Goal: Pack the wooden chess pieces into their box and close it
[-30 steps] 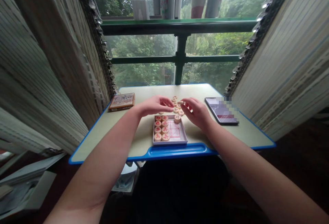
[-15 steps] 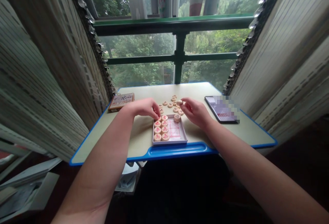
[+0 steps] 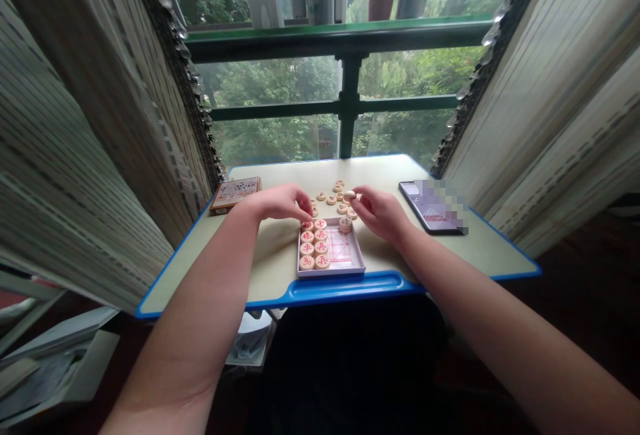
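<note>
Discs (image 3: 321, 248) stand closely inside the tray (image 3: 343, 250), probably to save space, my right hand (image 3: 383, 212) pinches a pale piece (image 3: 349, 195), and whether my left hand (image 3: 284, 202) grips, I cannot tell.

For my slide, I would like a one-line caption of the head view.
Right hand pinches a pale disc, while the left hand is near the red-marked discs in a shallow box.

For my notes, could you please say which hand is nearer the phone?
Right: the right hand is left of the phone; the left hand is farther left, by the tray.
</note>
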The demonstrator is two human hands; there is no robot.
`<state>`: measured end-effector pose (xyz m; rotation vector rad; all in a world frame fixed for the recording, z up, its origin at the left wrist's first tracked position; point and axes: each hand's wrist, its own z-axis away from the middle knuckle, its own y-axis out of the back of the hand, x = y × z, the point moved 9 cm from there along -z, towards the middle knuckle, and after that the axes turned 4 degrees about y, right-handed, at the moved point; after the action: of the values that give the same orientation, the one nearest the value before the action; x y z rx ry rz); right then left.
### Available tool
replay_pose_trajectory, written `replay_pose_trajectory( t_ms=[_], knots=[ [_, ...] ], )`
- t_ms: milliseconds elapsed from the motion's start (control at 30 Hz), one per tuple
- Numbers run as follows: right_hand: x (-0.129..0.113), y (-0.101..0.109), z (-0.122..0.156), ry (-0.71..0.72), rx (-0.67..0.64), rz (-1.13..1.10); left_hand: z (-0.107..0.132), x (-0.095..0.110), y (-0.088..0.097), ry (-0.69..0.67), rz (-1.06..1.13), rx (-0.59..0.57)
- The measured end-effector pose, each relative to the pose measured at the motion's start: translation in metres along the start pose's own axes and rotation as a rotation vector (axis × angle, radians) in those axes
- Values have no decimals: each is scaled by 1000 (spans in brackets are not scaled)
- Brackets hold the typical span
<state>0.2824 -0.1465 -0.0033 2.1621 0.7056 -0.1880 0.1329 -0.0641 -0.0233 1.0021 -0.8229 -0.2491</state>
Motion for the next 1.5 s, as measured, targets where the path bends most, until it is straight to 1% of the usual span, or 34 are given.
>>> replay_pose_trajectory(
  t_ms=[100, 267, 500, 667, 733, 800, 933, 1033, 1100, 1167, 1233, 1333, 1500],
  knots=[
    [-1, 0, 0, 9, 2, 1, 0, 10, 0, -55, 34, 32],
    [-1, -1, 0, 13, -3, 0, -4, 21, -10, -107, 34, 10],
    [-2, 1, 1, 8, 5, 10, -7, 19, -14, -98, 39, -10],
    [-1, 1, 0, 16, 13, 6, -6, 18, -13, -99, 41, -23],
    [0, 0, 0, 21, 14, 10, -5, 18, -10, -94, 52, 6],
    [1, 0, 0, 25, 21, 19, -5, 18, -4, -83, 94, 69],
    [-3, 5, 1, 67, 56, 62, -2, 27, 7, -130, 333, 252],
    [-9, 9, 3, 142, 79, 88, -3, 38, 4, -196, 497, 319],
    [-9, 10, 3, 167, 84, 106, -7, 41, -3, -216, 531, 345],
    [-7, 8, 3, 175, 72, 126, -11, 41, -7, -221, 526, 401],
    [-6, 5, 3, 181, 58, 146, -15, 40, -12, -214, 505, 414],
    [-7, 4, 3, 198, 45, 169, -18, 42, -17, -217, 456, 391],
    [-13, 5, 3, 247, 43, 180, -13, 46, -13, -241, 413, 398]
  ],
)
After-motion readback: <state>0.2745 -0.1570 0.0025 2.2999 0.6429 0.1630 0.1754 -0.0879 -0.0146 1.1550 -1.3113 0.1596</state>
